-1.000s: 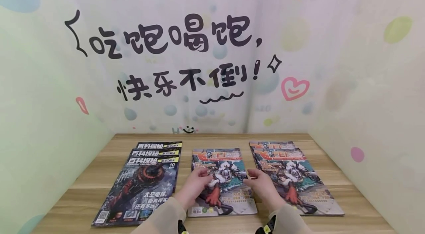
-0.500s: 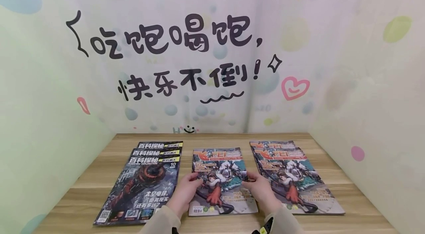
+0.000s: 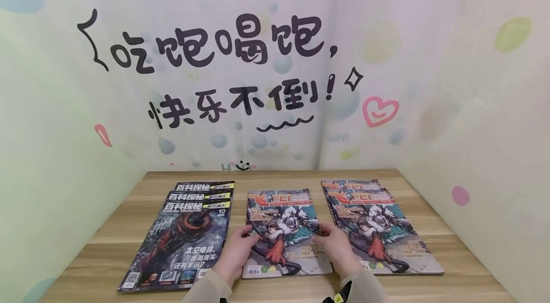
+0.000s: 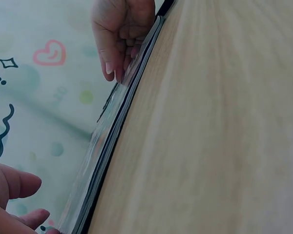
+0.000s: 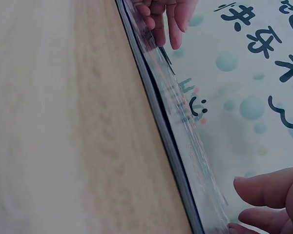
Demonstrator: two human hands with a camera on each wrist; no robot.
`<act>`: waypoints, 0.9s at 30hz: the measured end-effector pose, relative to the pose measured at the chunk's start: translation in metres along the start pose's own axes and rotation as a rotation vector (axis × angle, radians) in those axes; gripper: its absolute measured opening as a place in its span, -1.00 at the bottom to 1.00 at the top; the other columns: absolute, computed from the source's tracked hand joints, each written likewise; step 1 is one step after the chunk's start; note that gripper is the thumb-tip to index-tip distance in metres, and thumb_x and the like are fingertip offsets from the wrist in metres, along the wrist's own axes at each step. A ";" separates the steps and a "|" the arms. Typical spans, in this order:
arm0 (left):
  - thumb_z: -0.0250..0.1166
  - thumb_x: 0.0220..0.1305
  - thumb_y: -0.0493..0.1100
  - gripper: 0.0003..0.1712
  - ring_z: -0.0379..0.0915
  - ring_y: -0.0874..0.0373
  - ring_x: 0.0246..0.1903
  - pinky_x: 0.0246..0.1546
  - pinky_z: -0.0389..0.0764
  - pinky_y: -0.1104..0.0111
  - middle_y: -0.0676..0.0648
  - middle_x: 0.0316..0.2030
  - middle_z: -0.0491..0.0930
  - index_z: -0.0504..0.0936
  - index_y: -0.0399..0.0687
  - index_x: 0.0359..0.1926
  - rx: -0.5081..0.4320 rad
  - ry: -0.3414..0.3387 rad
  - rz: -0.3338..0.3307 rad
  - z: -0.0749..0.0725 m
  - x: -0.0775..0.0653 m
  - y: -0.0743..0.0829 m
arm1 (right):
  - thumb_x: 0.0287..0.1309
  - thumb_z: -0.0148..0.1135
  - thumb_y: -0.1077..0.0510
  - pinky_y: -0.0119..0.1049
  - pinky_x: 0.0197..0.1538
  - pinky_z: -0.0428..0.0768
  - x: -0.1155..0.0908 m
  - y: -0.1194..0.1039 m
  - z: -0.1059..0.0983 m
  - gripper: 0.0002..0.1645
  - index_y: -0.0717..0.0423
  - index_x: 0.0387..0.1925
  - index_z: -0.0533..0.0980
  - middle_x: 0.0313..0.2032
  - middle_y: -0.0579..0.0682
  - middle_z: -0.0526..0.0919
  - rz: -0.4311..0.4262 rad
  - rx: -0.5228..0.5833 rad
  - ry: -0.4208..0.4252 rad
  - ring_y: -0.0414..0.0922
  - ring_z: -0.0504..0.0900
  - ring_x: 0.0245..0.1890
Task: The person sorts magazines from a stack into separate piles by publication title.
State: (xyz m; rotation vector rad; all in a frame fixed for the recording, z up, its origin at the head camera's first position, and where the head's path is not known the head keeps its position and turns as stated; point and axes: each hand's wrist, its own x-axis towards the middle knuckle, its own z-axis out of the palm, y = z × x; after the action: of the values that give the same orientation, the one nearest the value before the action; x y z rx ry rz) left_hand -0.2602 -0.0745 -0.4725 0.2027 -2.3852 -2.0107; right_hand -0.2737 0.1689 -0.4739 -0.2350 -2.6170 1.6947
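A comic-style magazine [image 3: 285, 231] with a red-gloved figure on its cover lies in the middle of the wooden table [image 3: 275, 288]. My left hand [image 3: 236, 253] is at its left edge, and my right hand [image 3: 337, 245] is at its right edge. Relaxed fingers of both hands meet the sides, some hidden by the magazine or the hands. In the left wrist view, the thumb [image 4: 25, 184] of the left hand stands apart from its fingers over the glossy cover. The right thumb [image 5: 256, 189] is likewise raised in the right wrist view.
To the left, several dark science magazines [image 3: 185, 236] lie overlapped like steps, titles showing. On the right, magazines [image 3: 382, 236] with the same comic cover overlap the same way, close to my right hand. A patterned curtain wall [image 3: 275, 150] with black lettering stands behind the table.
My left hand has moved left off the cover to the magazine's left edge. My right hand has come slightly lower along the right edge. The magazine stays nearly in place.
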 end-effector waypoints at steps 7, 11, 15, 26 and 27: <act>0.17 0.26 -0.29 -0.45 0.13 -0.35 0.27 0.23 0.26 -0.10 -0.49 0.27 0.22 0.35 -0.47 0.24 0.023 0.017 0.008 0.000 0.000 0.000 | 0.10 0.28 0.28 0.11 0.12 0.45 -0.002 -0.003 -0.001 -0.37 0.48 0.19 0.36 0.13 0.39 0.45 0.017 0.023 -0.010 0.24 0.42 0.13; 0.18 0.26 -0.28 -0.46 0.13 -0.36 0.27 0.22 0.28 -0.10 -0.48 0.27 0.23 0.38 -0.45 0.23 0.051 0.016 0.022 0.001 -0.001 -0.001 | 0.12 0.27 0.28 0.12 0.12 0.44 -0.002 -0.004 0.000 -0.37 0.48 0.20 0.35 0.15 0.41 0.43 0.016 0.034 -0.020 0.27 0.40 0.15; 0.17 0.26 -0.28 -0.47 0.13 -0.36 0.27 0.21 0.28 -0.09 -0.48 0.27 0.24 0.39 -0.44 0.22 0.060 0.016 0.029 0.002 -0.003 0.001 | 0.13 0.26 0.28 0.13 0.12 0.44 -0.003 -0.005 0.000 -0.36 0.45 0.22 0.34 0.17 0.41 0.40 0.008 0.036 -0.024 0.28 0.37 0.17; 0.12 0.25 -0.34 -0.44 0.07 -0.41 0.27 0.24 0.23 -0.12 -0.53 0.27 0.17 0.32 -0.48 0.26 0.020 0.001 0.054 0.003 -0.005 0.003 | 0.12 0.24 0.32 0.11 0.16 0.43 -0.003 -0.006 0.001 -0.29 0.45 0.29 0.25 0.23 0.43 0.32 -0.008 0.074 -0.050 0.29 0.31 0.22; 0.11 0.25 -0.36 -0.43 0.07 -0.41 0.28 0.25 0.22 -0.12 -0.53 0.28 0.16 0.31 -0.49 0.27 0.012 -0.002 0.060 0.003 -0.005 0.002 | 0.11 0.24 0.33 0.11 0.17 0.41 -0.003 -0.006 0.001 -0.28 0.44 0.30 0.25 0.24 0.42 0.31 -0.004 0.081 -0.049 0.29 0.31 0.22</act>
State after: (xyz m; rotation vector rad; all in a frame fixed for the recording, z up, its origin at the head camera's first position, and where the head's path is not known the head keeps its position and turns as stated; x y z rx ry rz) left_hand -0.2557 -0.0710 -0.4702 0.1279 -2.3751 -1.9731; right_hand -0.2719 0.1652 -0.4687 -0.1898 -2.5731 1.8235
